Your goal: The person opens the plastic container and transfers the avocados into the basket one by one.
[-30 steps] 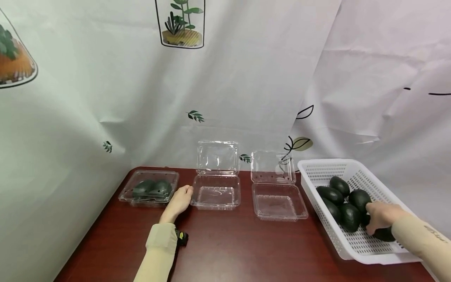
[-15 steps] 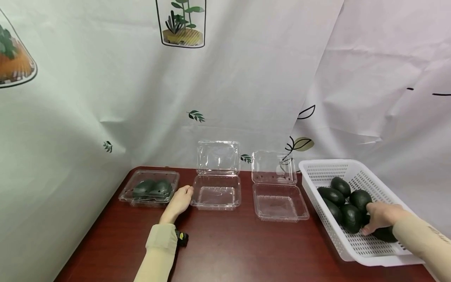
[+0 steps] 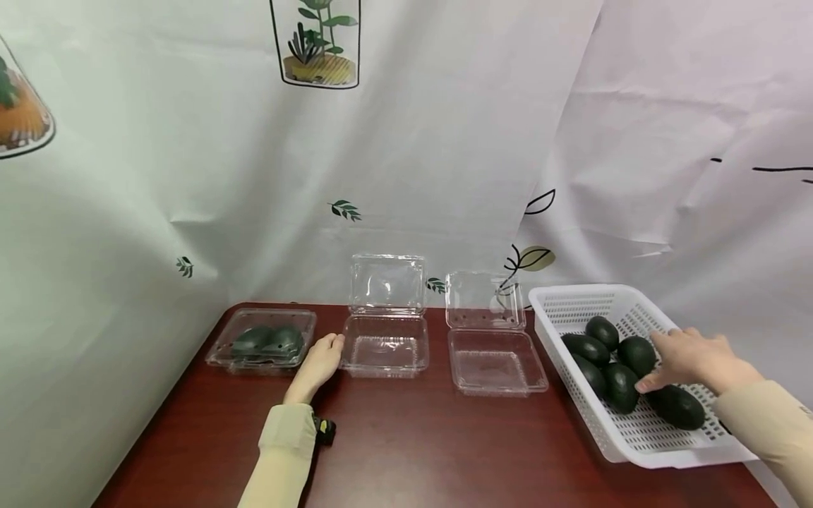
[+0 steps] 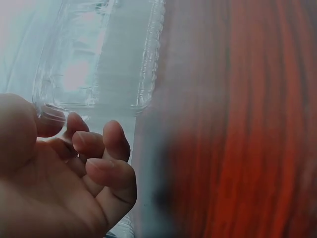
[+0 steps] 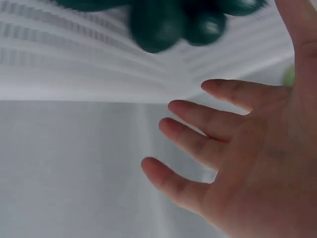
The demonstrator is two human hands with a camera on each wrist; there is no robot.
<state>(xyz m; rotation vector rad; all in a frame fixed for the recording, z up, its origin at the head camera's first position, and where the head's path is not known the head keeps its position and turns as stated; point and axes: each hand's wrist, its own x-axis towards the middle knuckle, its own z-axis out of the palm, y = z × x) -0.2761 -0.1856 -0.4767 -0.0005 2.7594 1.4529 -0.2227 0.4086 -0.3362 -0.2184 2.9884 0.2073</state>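
In the head view my left hand (image 3: 322, 360) is at the left edge of the middle clear plastic clamshell container (image 3: 385, 347), whose lid stands up. The left wrist view shows my left hand (image 4: 64, 168) with curled fingers, the thumb and forefinger pinching the container's rim corner (image 4: 54, 110). My right hand (image 3: 695, 361) hovers over the white plastic basket (image 3: 682, 458), fingers spread, holding nothing. Below and beside it lie several dark green avocados (image 3: 620, 388); one avocado (image 3: 677, 407) lies apart nearer the front. The right wrist view shows straight fingers (image 5: 193, 141) apart from the avocados (image 5: 156, 25).
A second clear clamshell container (image 3: 498, 362) stands with its lid up between the middle one and the basket. At the left, a closed clamshell container (image 3: 219, 353) holds two avocados (image 3: 284, 340). A printed white curtain (image 3: 413, 141) hangs behind the red-brown table (image 3: 406, 444).
My right hand has risen from among the avocados and spread its fingers, uncovering the front avocado. The left hand stays at the container's edge. The head view has shifted slightly.
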